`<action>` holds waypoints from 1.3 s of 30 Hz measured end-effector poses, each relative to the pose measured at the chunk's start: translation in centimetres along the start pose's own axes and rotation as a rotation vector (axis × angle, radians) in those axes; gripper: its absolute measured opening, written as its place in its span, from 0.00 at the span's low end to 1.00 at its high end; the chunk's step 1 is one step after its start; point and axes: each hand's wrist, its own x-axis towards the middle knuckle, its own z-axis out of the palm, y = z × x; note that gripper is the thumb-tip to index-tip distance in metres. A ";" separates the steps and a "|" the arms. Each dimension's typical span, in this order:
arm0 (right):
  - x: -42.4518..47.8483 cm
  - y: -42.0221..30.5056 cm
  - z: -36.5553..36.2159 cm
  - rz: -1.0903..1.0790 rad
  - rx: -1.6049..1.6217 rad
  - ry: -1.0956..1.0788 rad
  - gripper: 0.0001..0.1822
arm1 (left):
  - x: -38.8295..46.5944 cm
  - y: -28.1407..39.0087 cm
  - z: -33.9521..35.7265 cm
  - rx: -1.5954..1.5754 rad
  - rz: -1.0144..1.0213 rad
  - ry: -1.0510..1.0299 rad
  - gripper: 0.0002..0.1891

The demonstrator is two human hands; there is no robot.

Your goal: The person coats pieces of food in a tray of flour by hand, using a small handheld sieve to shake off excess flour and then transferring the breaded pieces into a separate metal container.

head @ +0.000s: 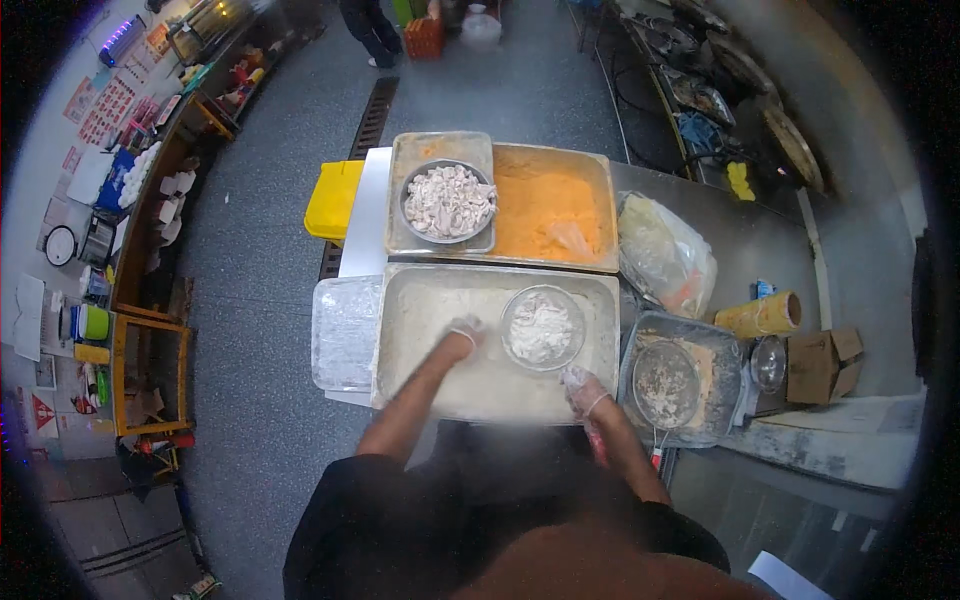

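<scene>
A large metal tray [495,409] of pale flour lies in front of me. My left hand [466,331], in a clear plastic glove, is over the tray's middle, low at the flour; blur hides its fingers. My right hand [585,391], gloved the same way, grips the handle of a round wire sieve [514,360]. Part of its red handle [598,444] sticks out below my hand. Floury pieces [541,328] fill much of the sieve, which is over the tray's right half.
Beyond stand a bowl of coated pieces [450,201] on a lid and a tray of orange powder [544,195]. To the right are a plastic bag [666,251], a second sieve [666,386] in a grey tub [724,375], a film roll [759,315] and a cardboard box [817,367]. A person [371,34] stands far off.
</scene>
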 end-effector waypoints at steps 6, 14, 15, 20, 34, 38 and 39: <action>0.3 3.8 -2.7 -0.087 0.162 0.129 0.08 | -6.8 14.5 0.5 0.002 0.086 -0.395 0.40; -1.6 1.2 -2.2 0.005 0.212 0.157 0.08 | -4.6 10.1 5.5 -0.424 0.225 -0.406 0.25; -2.1 1.0 -1.4 -0.033 0.221 0.170 0.08 | -4.3 9.0 5.5 -0.525 0.184 -0.428 0.24; -2.5 1.9 -0.8 -0.045 0.008 0.147 0.08 | -9.4 14.8 -10.2 -0.538 0.141 -0.167 0.23; -2.0 0.9 1.3 -0.089 -0.042 0.149 0.13 | -4.3 11.7 -16.1 -0.735 -0.024 0.241 0.17; -4.7 0.3 0.2 0.022 0.026 0.060 0.14 | 2.2 5.3 -8.6 -0.474 0.144 0.220 0.19; -4.8 0.8 -0.1 0.001 0.019 0.086 0.14 | 3.9 4.4 -6.8 -0.346 0.292 0.260 0.21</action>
